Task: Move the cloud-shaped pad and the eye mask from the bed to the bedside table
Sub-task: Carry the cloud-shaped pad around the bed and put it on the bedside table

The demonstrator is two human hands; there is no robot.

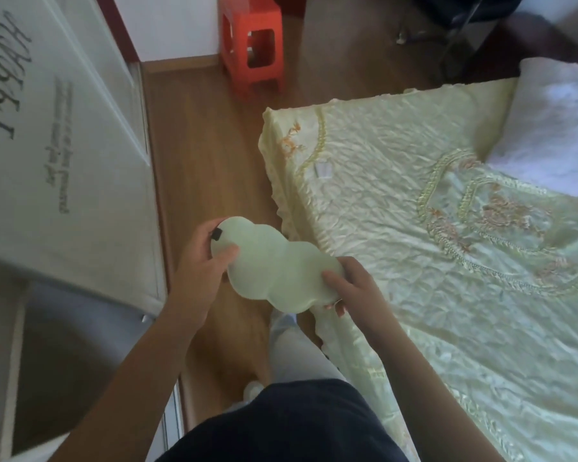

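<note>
I hold a pale green cloud-shaped pad (274,265) in the air over the wooden floor, just off the bed's left edge. My left hand (204,258) grips its upper-left lobe, by a small black tab (217,234). Its lower-right end is pinched by my right hand (351,288), fingers underneath and thumb on top. The bed (431,228) with its cream embroidered cover lies to the right. I see no eye mask anywhere in view, and I cannot pick out the bedside table.
A white panel with script lettering (47,128) leans at the left, above grey furniture (64,361). An orange plastic stool (251,45) stands on the floor ahead. A folded white cloth (548,128) lies on the bed's far right. Dark objects fill the top right corner.
</note>
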